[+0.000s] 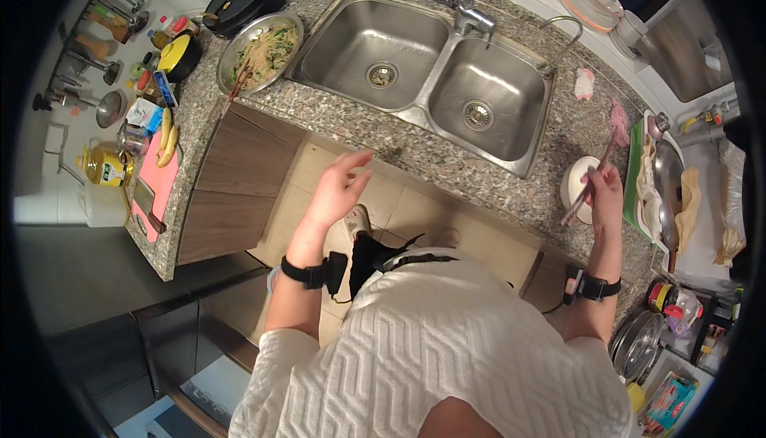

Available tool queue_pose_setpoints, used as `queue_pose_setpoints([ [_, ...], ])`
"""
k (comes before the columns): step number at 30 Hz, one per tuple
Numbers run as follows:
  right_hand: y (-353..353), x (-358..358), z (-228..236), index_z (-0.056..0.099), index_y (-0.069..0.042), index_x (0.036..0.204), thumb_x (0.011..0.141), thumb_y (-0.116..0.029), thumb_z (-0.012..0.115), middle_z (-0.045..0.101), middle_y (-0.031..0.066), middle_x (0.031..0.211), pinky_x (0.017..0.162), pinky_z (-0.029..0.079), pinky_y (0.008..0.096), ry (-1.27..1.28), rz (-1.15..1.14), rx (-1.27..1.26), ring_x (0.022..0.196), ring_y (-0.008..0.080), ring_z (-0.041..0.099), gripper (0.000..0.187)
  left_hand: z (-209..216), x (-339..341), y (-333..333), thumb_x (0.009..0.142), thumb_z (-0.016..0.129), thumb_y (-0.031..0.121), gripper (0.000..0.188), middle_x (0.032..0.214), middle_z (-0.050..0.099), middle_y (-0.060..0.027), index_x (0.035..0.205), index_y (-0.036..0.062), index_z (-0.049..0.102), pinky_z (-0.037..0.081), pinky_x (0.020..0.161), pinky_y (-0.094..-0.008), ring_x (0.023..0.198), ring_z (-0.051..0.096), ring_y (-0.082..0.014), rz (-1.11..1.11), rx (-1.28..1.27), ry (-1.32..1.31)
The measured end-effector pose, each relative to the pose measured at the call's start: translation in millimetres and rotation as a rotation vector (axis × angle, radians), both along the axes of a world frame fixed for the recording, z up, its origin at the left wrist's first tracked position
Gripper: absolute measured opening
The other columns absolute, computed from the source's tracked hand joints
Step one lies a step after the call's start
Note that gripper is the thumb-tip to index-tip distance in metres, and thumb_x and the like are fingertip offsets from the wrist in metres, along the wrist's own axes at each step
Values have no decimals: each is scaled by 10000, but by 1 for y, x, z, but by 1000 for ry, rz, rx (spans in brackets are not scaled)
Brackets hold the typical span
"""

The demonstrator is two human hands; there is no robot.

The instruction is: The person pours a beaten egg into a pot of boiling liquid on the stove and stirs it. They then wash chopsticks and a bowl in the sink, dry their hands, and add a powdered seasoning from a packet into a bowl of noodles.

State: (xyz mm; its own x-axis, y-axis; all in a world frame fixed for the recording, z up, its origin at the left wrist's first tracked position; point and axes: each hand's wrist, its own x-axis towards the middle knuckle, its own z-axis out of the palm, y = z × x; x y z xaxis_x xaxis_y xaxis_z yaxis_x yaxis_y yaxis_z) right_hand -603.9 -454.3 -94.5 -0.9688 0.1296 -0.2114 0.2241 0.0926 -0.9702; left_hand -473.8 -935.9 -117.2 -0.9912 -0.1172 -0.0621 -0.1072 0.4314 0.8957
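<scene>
Here the right hand (604, 191) pinches chopsticks (573, 211) mid-length, probably for control, over the white bowl (572, 180) on the counter (343, 123) beside the sink (436, 79), while the left hand (339, 191) hangs empty, fingers loosely spread, with nothing to steady!

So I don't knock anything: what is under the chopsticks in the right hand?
A white bowl on the granite counter. The chopsticks and right hand cover part of it, so what lies behind them there cannot be seen.
</scene>
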Motion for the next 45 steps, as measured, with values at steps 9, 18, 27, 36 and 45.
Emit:
queue_pose_setpoints([
  [9,-324,-37,13,464,-123,957,966,-156,630,721,71,873,476,412,192,115,251,-293,566,72,548,169,32,-79,-23,1056,486,274,331,938,667,-55,1308,75,565,519,724,-272,842,648,-144,-322,818,-488],
  [18,-371,-73,10,516,-93,1173,1048,-435,452,650,62,1229,687,483,237,-128,556,-68,816,92,642,370,27,-134,-106,1069,458,257,227,628,358,57,1049,72,587,242,469,-233,509,255,-65,-232,821,-543],
  [27,-286,-205,-22,523,-90,1355,1016,-479,512,610,30,1277,843,478,288,-151,362,35,1042,126,598,516,10,-221,-129,1075,437,246,246,630,353,57,1089,62,600,255,454,-239,512,275,-69,-79,760,-568],
  [36,-229,-303,-110,553,-24,1319,1015,-280,508,638,102,1261,886,530,381,-276,-18,58,1078,229,637,400,6,-288,-128,1062,458,238,236,628,396,55,1110,62,607,276,443,-244,490,310,-74,-34,797,-525],
  [45,-452,-307,-82,426,-14,1360,1063,-272,413,670,165,1186,874,557,386,-487,382,-699,1053,299,666,393,2,-337,-122,1067,452,257,226,608,355,59,1068,83,595,229,446,-257,478,280,-80,38,665,-496],
])
